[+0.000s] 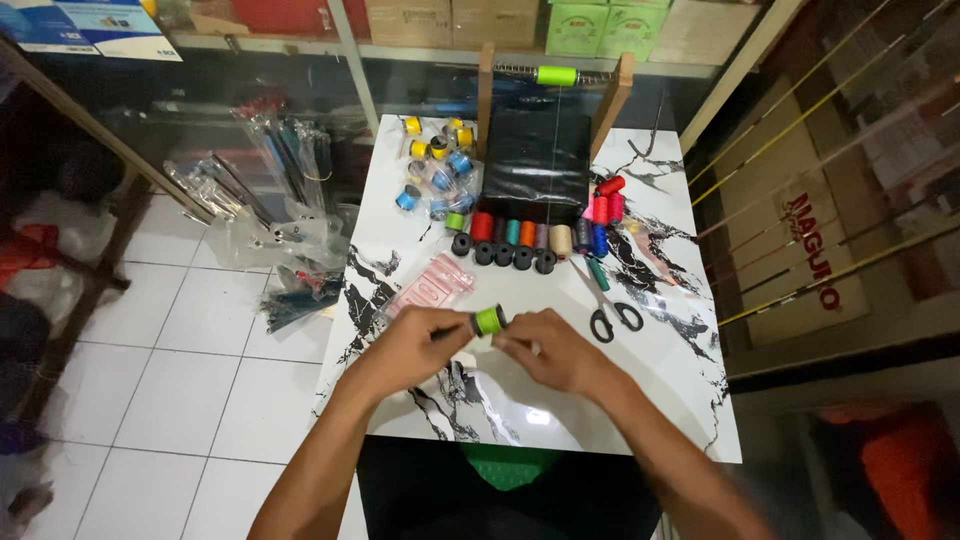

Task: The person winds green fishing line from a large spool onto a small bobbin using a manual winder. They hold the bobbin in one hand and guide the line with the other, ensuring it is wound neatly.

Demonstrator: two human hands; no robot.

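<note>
White floor tiles (190, 350) are being shown to the left of a marble-patterned tabletop (660, 400), white with black veins, and cardboard boxes (450, 20) are being kept on a shelf beyond its far edge. Near the middle of the tabletop's near half, a small bright green spool (490, 320) is being held just above the surface between both hands. The left hand (415, 345) is being closed on the spool's left end, its fingers pinched together around it. The right hand (550, 350) is being pressed against the spool's right side, with its fingertips (507, 338) gathered at the spool; whether they are clamped on the spool itself or on thread coming off it cannot be told.

Just beyond the hands, toward the left edge, a pink packet (428, 287) is being left flat. To the right of the hands, black-handled scissors (610, 312) are lying with the handles toward the near edge. Across the middle of the tabletop a row of thread spools (540, 236) in red, teal, orange, beige and blue is being lined up, with a row of black spools (503, 253) touching it on the near side. Near the far left corner, yellow and blue bobbins (435, 165) are being kept in a loose heap. At the far edge a wooden frame (485, 95) is being stood upright, with a green spool (556, 75) carried on its crossbar, above a black sheet (535, 165).
</note>
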